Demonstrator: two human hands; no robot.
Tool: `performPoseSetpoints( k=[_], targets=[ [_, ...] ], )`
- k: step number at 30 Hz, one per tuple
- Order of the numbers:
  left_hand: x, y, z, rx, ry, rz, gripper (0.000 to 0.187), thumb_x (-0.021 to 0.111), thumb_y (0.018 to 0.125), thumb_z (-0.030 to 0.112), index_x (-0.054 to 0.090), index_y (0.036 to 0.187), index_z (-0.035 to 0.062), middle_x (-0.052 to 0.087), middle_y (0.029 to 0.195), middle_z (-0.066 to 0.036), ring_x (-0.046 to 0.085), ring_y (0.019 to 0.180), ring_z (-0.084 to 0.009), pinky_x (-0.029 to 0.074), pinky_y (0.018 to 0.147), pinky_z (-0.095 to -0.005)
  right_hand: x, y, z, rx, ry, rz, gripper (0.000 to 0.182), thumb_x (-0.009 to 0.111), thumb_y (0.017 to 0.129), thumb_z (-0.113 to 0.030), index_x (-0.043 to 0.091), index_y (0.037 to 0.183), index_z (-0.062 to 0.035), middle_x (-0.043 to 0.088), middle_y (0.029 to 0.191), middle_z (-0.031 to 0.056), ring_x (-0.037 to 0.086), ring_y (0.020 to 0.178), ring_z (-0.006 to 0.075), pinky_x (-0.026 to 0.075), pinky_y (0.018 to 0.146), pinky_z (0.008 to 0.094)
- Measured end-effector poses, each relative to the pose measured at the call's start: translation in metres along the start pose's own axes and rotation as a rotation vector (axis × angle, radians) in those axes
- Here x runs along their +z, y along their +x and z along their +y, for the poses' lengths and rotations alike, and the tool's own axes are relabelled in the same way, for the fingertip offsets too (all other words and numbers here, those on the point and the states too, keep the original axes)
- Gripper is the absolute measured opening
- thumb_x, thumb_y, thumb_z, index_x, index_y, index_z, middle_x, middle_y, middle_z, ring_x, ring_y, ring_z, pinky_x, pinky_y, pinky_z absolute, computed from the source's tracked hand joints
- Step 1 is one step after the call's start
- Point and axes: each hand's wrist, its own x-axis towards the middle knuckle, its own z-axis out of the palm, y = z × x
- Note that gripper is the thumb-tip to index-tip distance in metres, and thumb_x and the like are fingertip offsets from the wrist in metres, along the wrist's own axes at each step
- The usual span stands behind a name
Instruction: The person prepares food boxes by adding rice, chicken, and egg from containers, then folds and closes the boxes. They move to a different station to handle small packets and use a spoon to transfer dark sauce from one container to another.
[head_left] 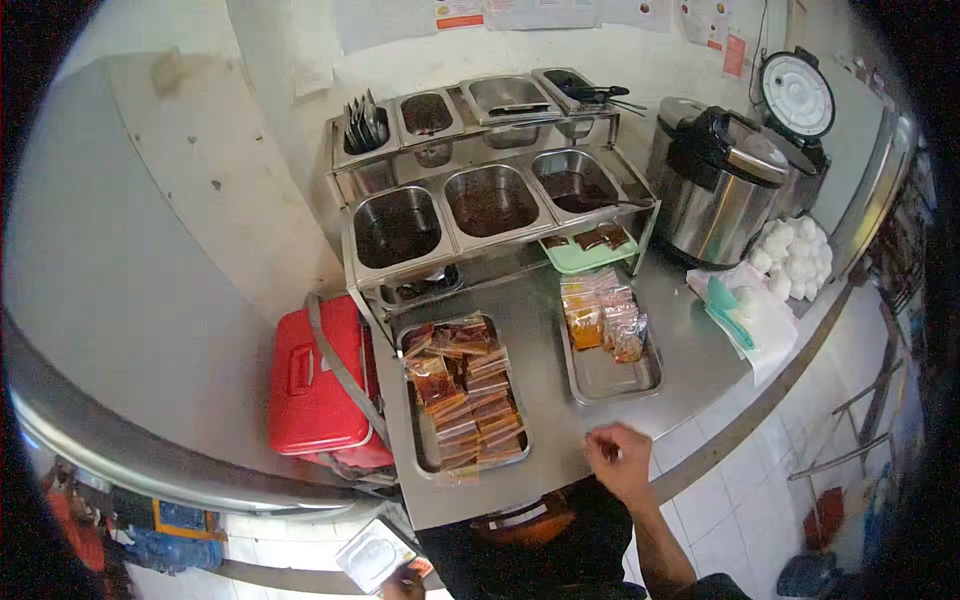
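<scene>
At the bottom edge my left hand (403, 586), mostly cut off, grips a flat rectangular item (373, 553) with a pale, shiny face and a bit of orange near the fingers. My right hand (618, 460) hovers by the front edge of the steel table, its fingers loosely curled with nothing seen in them. Nearest to it is a metal tray (615, 383) with several small clear bags (588, 325) of orange-brown sauce. To the left, another metal tray (518, 452) is covered with flat sachets (480, 405) of brown sauce.
A steel rack (500, 240) at the back carries metal pans, several with dark contents. Under it lies a green tray (578, 258) with dark packets. Rice cookers (725, 190) and white knotted bags (795, 255) stand right. A red cooler box (318, 385) sits left of the table.
</scene>
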Motion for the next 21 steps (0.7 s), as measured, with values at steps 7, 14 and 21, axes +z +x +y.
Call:
performPoseSetpoints(
  k=[7, 14, 21],
  targets=[
    [0.038, 0.094, 0.089, 0.244, -0.126, 0.322, 0.027, 0.064, 0.095, 0.020, 0.069, 0.107, -0.0040, 0.069, 0.082, -0.010, 0.063, 0.070, -0.0153, 0.051, 0.062, -0.0284, 0.056, 0.071, 0.023, -0.031, -0.526, -0.028, 0.028, 0.074, 0.078, -0.022, 0.065, 0.098, -0.0049, 0.064, 0.094, 0.0206, 0.066, 0.081, 0.0378, 0.054, 0.068, 0.0468],
    [0.068, 0.118, 0.095, 0.189, -0.232, 0.240, 0.027, 0.061, 0.096, 0.019, 0.069, 0.106, -0.0039, 0.066, 0.077, -0.004, 0.060, 0.069, -0.0167, 0.051, 0.065, -0.0304, 0.044, 0.061, 0.062, -0.021, -0.586, 0.219, 0.016, 0.070, 0.080, -0.023, 0.065, 0.085, -0.0088, 0.060, 0.076, 0.0127, 0.063, 0.060, 0.0348, 0.050, 0.051, 0.0463],
    [0.089, 0.144, 0.098, 0.197, -0.319, 0.217, 0.031, 0.061, 0.091, 0.008, 0.061, 0.118, -0.0057, 0.066, 0.108, -0.013, 0.060, 0.100, -0.0221, 0.047, 0.089, -0.0331, -0.012, 0.046, 0.088, 0.018, -0.728, 0.211, 0.021, 0.070, 0.083, -0.028, 0.063, 0.076, -0.0089, 0.061, 0.076, 0.0125, 0.062, 0.058, 0.0342, 0.049, 0.051, 0.0459]
  ],
)
